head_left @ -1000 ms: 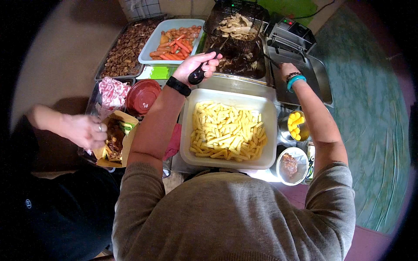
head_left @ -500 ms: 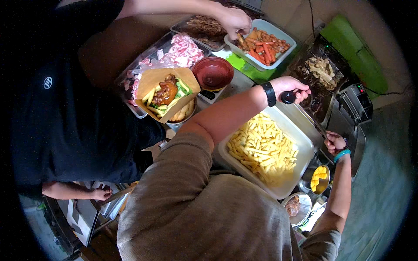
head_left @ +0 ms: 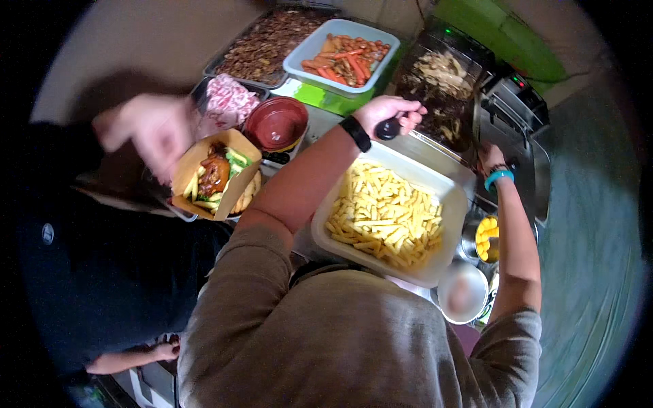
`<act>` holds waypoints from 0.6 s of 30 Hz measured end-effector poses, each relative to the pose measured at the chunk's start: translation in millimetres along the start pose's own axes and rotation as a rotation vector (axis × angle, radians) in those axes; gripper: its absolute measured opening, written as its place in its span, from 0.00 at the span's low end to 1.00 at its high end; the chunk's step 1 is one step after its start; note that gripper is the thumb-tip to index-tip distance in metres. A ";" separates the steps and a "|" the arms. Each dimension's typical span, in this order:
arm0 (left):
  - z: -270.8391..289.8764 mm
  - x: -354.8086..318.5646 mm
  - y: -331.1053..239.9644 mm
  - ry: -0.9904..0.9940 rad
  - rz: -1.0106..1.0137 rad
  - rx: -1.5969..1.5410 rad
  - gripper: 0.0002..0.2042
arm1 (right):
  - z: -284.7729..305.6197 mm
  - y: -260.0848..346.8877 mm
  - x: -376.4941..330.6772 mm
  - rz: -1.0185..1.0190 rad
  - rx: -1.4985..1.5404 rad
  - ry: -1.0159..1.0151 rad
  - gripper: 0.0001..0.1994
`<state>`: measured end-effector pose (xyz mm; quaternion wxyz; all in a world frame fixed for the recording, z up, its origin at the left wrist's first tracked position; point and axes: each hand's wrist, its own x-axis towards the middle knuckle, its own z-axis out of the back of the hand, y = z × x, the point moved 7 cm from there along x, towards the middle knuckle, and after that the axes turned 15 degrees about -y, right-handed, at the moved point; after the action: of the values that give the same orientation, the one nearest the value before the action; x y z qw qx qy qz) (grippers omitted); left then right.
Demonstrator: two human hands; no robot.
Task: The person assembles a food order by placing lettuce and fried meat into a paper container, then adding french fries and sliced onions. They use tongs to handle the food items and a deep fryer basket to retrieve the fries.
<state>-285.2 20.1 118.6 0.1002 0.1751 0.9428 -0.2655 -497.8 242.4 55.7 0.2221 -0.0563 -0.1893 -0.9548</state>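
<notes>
My left hand (head_left: 398, 117) is wrapped round a black handle (head_left: 388, 129) at the near side of the deep fryer (head_left: 469, 112). Pale fried strips (head_left: 442, 73) lie in the fryer, with a few more pieces closer to my hands over dark oil. At the fryer's right corner, my right hand (head_left: 491, 158) is closed; what it grips is hidden. Below both hands stands a white tub (head_left: 454, 204) of pale yellow fries (head_left: 388, 214).
A co-worker's blurred hand (head_left: 160, 136) is beside a cardboard box (head_left: 235, 183) of food at left. Behind are a red bowl (head_left: 275, 124), raw meat (head_left: 230, 102), a light-blue sausage tub (head_left: 299, 58) and a tray of brown meat (head_left: 262, 47). Metal cup (head_left: 469, 241) and white bowl (head_left: 462, 292) stand right.
The view has shifted. My right hand has moved up toward the fryer, and pale pieces now lie at its near side too. The co-worker's hand has left the sausage tub for the cardboard box.
</notes>
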 end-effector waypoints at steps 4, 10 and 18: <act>7.6 -7.1 -3.0 -0.080 -0.034 0.026 0.09 | 8.4 26.3 12.9 0.244 -0.478 0.059 0.10; -7.5 -10.6 -12.1 -0.079 -0.092 0.148 0.10 | 54.2 42.9 -21.5 0.072 -0.070 0.359 0.11; -13.8 -1.9 -12.0 -0.081 -0.038 0.124 0.10 | 16.6 27.6 -78.9 -0.719 0.928 0.730 0.09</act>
<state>-289.4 17.4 136.3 0.1220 0.1521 0.9228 -0.3322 -414.4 257.7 65.1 -0.0575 0.4356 -0.4985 -0.7473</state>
